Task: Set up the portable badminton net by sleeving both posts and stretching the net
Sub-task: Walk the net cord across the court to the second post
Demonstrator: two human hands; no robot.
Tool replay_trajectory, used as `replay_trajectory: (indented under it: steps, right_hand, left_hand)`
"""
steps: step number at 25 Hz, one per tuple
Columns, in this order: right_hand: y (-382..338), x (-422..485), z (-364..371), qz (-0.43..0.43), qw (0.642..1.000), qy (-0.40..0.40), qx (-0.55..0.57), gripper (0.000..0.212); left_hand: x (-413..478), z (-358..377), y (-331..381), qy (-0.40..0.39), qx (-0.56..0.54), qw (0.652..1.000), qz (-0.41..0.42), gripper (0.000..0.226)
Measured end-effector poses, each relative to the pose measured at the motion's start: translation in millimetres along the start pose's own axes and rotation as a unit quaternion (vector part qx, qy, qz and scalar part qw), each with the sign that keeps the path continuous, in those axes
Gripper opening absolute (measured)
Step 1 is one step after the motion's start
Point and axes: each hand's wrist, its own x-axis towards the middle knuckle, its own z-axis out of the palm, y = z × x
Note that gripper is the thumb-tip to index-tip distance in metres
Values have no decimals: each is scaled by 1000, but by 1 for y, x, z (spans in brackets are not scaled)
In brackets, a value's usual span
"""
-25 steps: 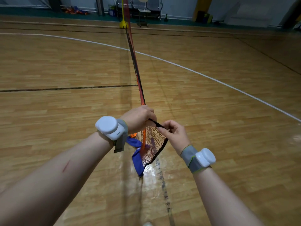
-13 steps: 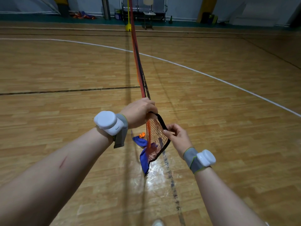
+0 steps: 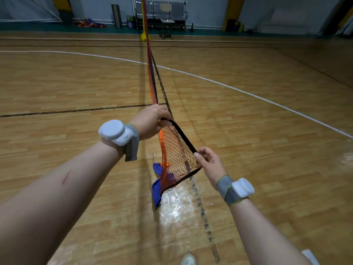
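Net point(image 3: 177, 155) is running straight away from me toward the far post point(image 3: 144, 37), off the floor point(image 3: 76, 83). My left hand point(image 3: 150, 121) is clenching the bunched top edge; my right hand point(image 3: 210, 163) is pinching the black end band point(image 3: 183, 134).

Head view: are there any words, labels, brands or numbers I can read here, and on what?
None: no text in this view can be read.
Left wrist unit: a tiny mark, too small to read.
Right wrist unit: plain white, no print shows.
Net and its black edge band: no print shows.
Coloured items by the far wall: too small and blurred to read.
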Motion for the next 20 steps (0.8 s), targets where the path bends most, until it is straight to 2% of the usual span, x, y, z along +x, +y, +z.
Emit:
replay_trajectory:
  steps: [4, 8, 12, 14, 17, 20]
  right_hand:
    - [-6, -16, 1, -7, 1000, 20, 19, 15]
    - [-17, -34, 4, -21, 1000, 21, 6, 18]
    - [-34, -43, 5, -55, 998, -7, -11, 15]
    - [-39, -45, 0, -68, 998, -10, -13, 13]
    - [-40, -49, -11, -76, 997, -18, -28, 17]
    - [-34, -53, -25, -63, 997, -19, -32, 19]
  left_hand:
    - [-11, 20, -10, -31, 18, 999, -38, 12]
    - [-18, 33, -4, -43, -10, 997, -63, 13]
    - [-22, 46, 27, -106, 14, 994, -20, 31]
    - [-25, 49, 39, -114, 26, 993, -9, 36]
    - [-33, 51, 57, -98, 31, 994, 34, 31]
    - [-34, 54, 82, -89, -14, 994, 62, 24]
